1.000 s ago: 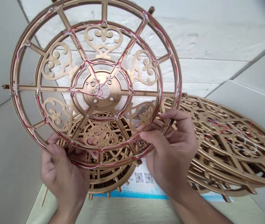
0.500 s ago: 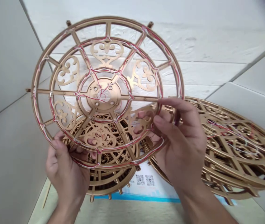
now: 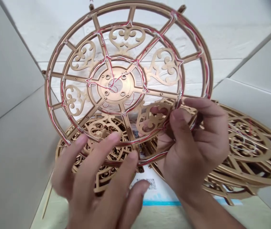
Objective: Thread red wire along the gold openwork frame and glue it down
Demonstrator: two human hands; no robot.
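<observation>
Round gold frame [image 3: 128,73] held up, tilted, face turned toward the camera. Two concentric rings, spokes, central hub with screw holes, and heart-shaped scroll panels. Red and white wires [image 3: 112,68] run along the rings and spokes and cross the hub.

Right hand [image 3: 195,143] grasps the lower right rim: fingers [image 3: 204,106] wrap behind the rim, thumb [image 3: 179,119] presses on its near side. The grip is closed on the frame.

Left hand [image 3: 97,181] is blurred, open, with fingers spread, below the lower rim. Its fingertips [image 3: 113,136] overlap the rim in view; contact cannot be told.

Under the frame, just beyond the left hand, sits a stack of gold lattice panels [image 3: 102,127]. A second stack [image 3: 245,143] lies to the right, beneath and beyond the right hand. Between the stacks shows a printed sheet [image 3: 159,194] with a QR code [image 3: 151,183] and a blue stripe.

A thin wooden stick [image 3: 46,200] leans at lower left on a pale surface [image 3: 56,213]. White panels [image 3: 11,79] stand at left and right, with a white brick-textured wall [image 3: 221,41] behind.
</observation>
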